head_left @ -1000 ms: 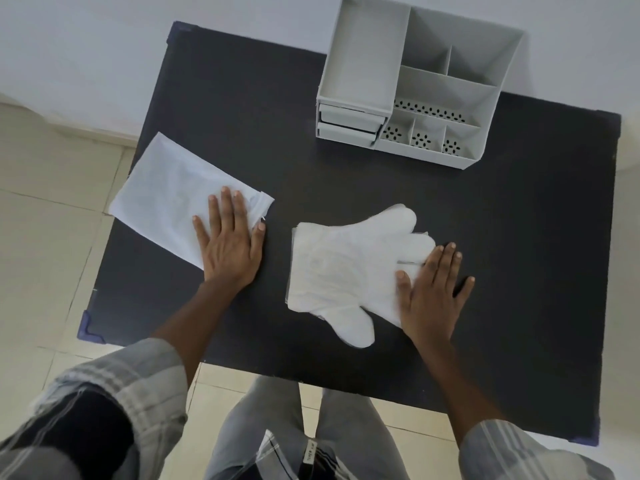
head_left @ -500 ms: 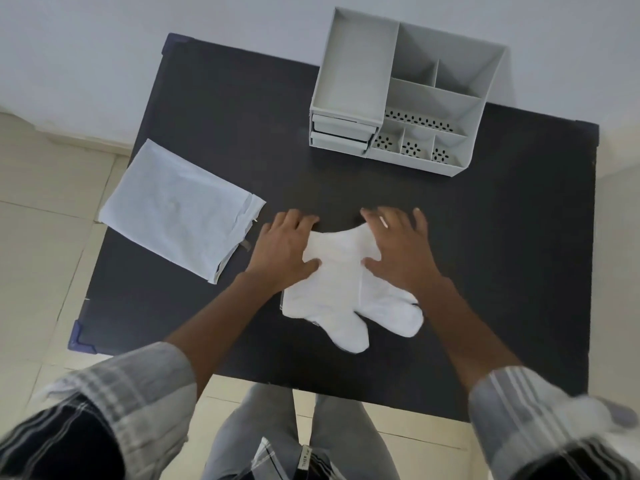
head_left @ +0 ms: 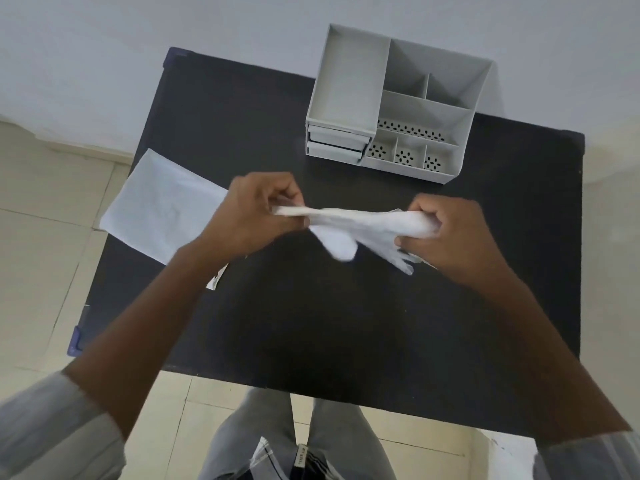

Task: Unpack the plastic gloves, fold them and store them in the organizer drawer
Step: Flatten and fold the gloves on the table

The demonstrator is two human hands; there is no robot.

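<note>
Gripping the white plastic gloves (head_left: pixel 349 221) at both ends, the left hand (head_left: pixel 254 211) pinches the cuff end while the right hand (head_left: pixel 446 235) is clenched around the finger end, so the bundle hangs stretched between them above the black table (head_left: pixel 311 323), its thumb drooping down. Beyond the hands, left of the gloves, the flat white packet (head_left: pixel 159 206) lies on the table's left edge, and farther back stands the grey organizer (head_left: pixel 398 105), its two small drawers (head_left: pixel 336 143) closed.

packet (head_left: pixel 162 206) left, organizer (head_left: pixel 398 109) behind gloves (head_left: pixel 349 225)
</note>
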